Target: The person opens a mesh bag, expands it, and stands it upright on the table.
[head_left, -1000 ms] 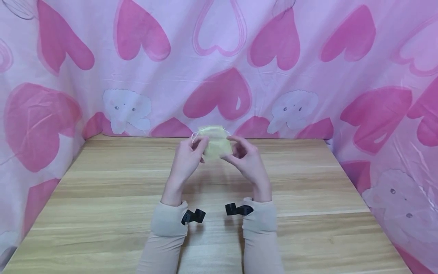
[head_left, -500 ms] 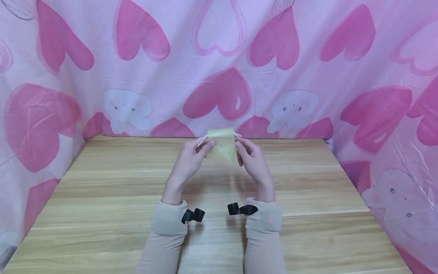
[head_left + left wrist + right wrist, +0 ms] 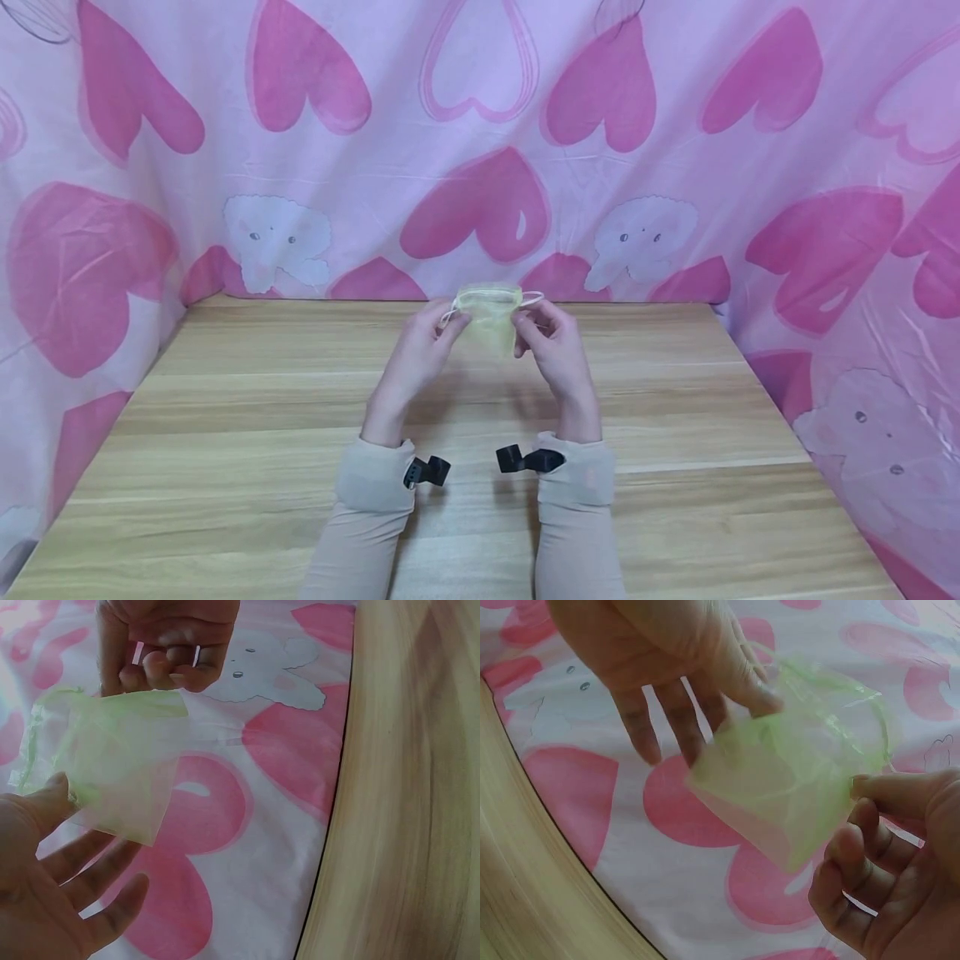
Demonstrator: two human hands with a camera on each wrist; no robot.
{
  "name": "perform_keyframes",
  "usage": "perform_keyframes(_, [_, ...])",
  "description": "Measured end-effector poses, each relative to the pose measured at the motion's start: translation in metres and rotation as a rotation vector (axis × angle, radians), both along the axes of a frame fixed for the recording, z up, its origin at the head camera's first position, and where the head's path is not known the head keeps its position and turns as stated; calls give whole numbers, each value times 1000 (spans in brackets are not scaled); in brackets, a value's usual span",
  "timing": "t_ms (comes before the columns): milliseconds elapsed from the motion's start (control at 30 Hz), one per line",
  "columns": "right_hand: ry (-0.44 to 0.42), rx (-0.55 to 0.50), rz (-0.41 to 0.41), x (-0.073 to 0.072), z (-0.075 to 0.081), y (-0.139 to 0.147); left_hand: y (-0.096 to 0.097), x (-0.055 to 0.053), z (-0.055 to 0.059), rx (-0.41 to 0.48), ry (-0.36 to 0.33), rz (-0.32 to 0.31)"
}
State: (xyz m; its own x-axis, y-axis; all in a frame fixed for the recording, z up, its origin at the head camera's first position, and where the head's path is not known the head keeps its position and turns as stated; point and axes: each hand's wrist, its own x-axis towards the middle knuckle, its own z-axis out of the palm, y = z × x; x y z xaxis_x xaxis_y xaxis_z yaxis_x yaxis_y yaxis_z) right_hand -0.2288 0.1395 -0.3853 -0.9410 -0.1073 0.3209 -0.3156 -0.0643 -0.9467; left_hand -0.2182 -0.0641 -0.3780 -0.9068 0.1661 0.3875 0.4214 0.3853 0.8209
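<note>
A small, sheer yellow-green drawstring pouch (image 3: 489, 323) is held up over the far part of the table. My left hand (image 3: 422, 346) pinches its left side, and my right hand (image 3: 558, 343) pinches the right side. White drawstring loops (image 3: 533, 298) stick out on both sides near the mouth. In the left wrist view, the left thumb lies on the front of the pouch (image 3: 124, 765), with the fingers behind it. The right wrist view shows the pouch (image 3: 799, 776) stretched between both hands; the curtain pattern shows through it, and no contents are visible.
The wood-grain table (image 3: 247, 467) spreads beneath both forearms. A pink curtain (image 3: 390, 192) with hearts and white cartoon animals hangs behind the table's far edge and along both sides. Black camera mounts (image 3: 530, 459) jut inward from both cuffs.
The pouch has shifted slightly right and tilted, so its rim and drawstring now show along the top. The right hand's spread finger and thumb have closed to pinch the pouch's edge.
</note>
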Motion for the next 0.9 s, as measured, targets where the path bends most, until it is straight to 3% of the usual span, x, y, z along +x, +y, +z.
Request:
perform_keyframes(267, [-51,-39,-27,-1,-1,0,2,1,1,43,-19,-43])
perform_keyframes(600, [-82,-10,-39,-1,-1,-2,4,2,1,20,-81,60])
perform_keyframes(733, [-94,32,-30,-1,0,-3,6,2,-1,-62,-62,80])
perform_keyframes(900, [-91,169,21,-1,-1,-6,11,1,-3,-221,46,167])
